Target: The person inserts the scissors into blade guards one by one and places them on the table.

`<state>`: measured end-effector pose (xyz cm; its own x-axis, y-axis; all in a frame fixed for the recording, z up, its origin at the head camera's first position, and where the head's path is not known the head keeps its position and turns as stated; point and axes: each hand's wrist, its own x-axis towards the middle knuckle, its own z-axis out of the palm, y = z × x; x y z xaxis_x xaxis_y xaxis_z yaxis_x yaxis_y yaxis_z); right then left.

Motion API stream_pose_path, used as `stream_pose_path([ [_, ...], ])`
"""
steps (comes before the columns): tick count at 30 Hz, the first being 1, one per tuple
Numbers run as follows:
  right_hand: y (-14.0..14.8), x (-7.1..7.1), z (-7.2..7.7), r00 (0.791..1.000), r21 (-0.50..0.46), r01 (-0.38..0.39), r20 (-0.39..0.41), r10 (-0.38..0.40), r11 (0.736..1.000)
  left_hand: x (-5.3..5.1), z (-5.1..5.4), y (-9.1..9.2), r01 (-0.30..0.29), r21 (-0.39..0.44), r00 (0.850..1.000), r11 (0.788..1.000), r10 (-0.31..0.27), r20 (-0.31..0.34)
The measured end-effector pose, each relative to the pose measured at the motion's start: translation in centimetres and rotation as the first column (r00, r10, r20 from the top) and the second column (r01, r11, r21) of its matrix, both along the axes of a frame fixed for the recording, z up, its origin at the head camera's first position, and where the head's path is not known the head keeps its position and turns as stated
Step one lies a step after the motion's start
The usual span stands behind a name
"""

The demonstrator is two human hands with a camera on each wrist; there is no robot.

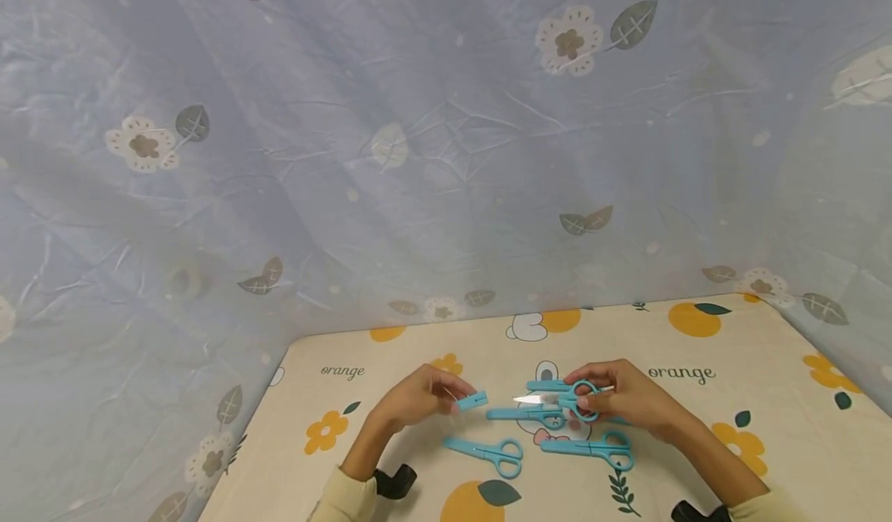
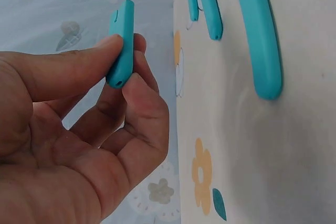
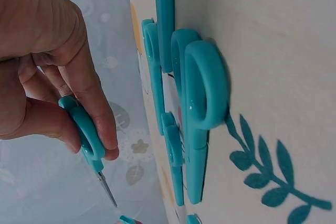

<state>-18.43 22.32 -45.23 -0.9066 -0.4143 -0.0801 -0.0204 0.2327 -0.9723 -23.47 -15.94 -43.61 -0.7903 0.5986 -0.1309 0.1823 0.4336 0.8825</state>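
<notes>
My left hand (image 1: 421,395) pinches a small turquoise scissors cover (image 1: 472,401) between thumb and fingers, raised off the table. In the left wrist view, the cover (image 2: 124,43) shows a rounded end with a small hole. My right hand (image 1: 627,396) grips a pair of scissors (image 1: 540,400) by its turquoise handle loops. Its bare metal blades point left toward the cover, with a gap between them. The right wrist view shows the held scissors (image 3: 89,135) in the air, blades downward in that picture.
Sheathed turquoise scissors lie around the hands: one pair (image 1: 479,451) at front left, another (image 1: 581,448) at front right, a third (image 1: 523,413) below the bare blades. A patterned cloth (image 1: 341,398) covers the table. Behind it hangs a floral curtain (image 1: 432,197).
</notes>
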Motion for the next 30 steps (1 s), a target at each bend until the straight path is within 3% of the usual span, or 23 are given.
stream_pose_path([
  [12,0.5,1.2,0.2,0.997,-0.073,-0.075,0.022,0.077,0.994,0.8,0.6,0.2,0.086,0.041,0.989,0.995,-0.09,0.117],
  [20,0.9,1.8,0.2,0.993,-0.068,-0.053,0.103,0.06,0.996,1.0,0.2,0.3,0.11,0.054,0.975,0.993,-0.118,0.189],
  [30,1.1,2.0,0.0,0.984,-0.144,-0.115,0.121,0.133,0.983,1.4,0.6,0.9,0.107,0.066,0.956,0.992,-0.121,0.269],
])
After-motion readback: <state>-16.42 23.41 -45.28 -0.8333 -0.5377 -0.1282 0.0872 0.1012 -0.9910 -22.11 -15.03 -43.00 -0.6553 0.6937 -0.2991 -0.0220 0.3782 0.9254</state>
